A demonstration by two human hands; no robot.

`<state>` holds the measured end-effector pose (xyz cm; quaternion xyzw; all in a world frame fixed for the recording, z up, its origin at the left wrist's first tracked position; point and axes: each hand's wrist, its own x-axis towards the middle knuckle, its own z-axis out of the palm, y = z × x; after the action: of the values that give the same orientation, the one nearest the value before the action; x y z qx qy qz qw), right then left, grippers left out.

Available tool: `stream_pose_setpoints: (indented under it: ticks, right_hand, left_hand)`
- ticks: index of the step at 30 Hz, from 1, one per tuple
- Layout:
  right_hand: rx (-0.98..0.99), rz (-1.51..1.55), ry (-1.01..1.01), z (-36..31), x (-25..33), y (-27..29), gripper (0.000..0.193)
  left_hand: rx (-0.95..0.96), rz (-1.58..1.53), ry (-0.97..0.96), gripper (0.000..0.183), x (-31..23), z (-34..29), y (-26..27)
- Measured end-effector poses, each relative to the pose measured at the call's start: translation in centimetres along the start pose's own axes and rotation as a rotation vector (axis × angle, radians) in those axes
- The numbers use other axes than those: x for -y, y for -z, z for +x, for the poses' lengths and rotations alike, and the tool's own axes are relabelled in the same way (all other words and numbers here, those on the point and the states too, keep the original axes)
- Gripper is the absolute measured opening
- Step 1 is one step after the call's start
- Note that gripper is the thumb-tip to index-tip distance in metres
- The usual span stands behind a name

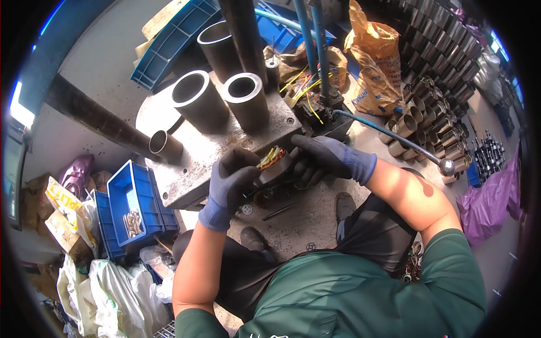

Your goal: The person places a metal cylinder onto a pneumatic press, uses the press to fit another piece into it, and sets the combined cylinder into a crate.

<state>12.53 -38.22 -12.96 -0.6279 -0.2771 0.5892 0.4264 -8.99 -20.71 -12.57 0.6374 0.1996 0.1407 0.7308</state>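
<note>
Between my two gloved hands, just in front of the metal press bed [194, 183], is a short round motor stator [276, 168] with red, yellow and green wires at its top. My left hand [234, 174] is closed around its left side, thumb near the wires. On the other side, my right hand [318, 159] has its fingers curled against the stator's edge, partly hidden. Thick steel tubes stand on the bed: a wide one [205, 107], a narrower one [251, 110] and a small thin-walled sleeve [166, 146].
A blue lever with a ball end [446, 166] reaches out at the right. Beyond it are stacked metal sleeves [417, 121] and a paper sack [377, 67]. Blue crates [132, 197] and white bags [118, 290] stand at left. A thin rod [279, 211] lies below the stator.
</note>
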Motion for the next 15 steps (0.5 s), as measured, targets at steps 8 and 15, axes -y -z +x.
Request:
stream_pose_setpoints:
  ticks: [8,15]
  right_hand:
    - [0.137,-0.847,0.824,1.5,-8.3,5.2,0.042]
    - [-0.374,-0.674,-0.266,-3.2,-9.3,10.8,0.031]
  left_hand:
    - [0.453,0.773,-0.514,0.034,2.5,1.3,-5.3]
    - [0.414,1.15,-0.455,0.04,5.6,3.1,-3.5]
